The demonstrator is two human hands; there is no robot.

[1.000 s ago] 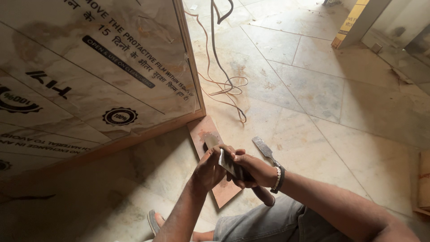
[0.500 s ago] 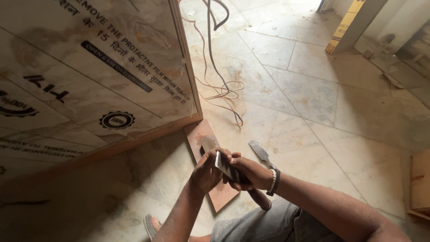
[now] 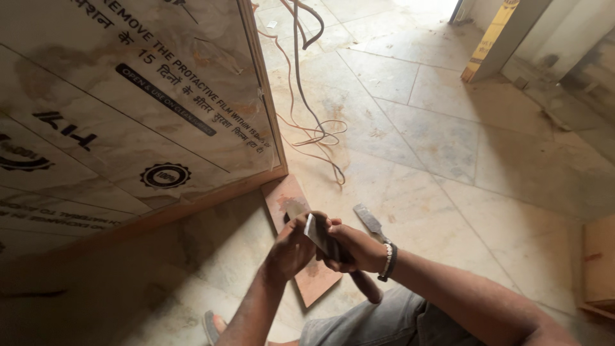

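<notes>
Tiled floor (image 3: 448, 147): right hand (image 3: 359, 247) closed around a blade (image 3: 318, 234), left hand (image 3: 291, 250) curled touching it; panel (image 3: 128, 102) edge close left.

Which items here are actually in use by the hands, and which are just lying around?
In hand:
- left hand and right hand, both gripping one flat dark metal blade
- reddish-brown flat board piece on the floor under the hands

Lying about:
- wooden-handled chisel on the floor
- loose tangled cables
- large film-covered panel with wooden edge
- yellow-edged plank
</notes>
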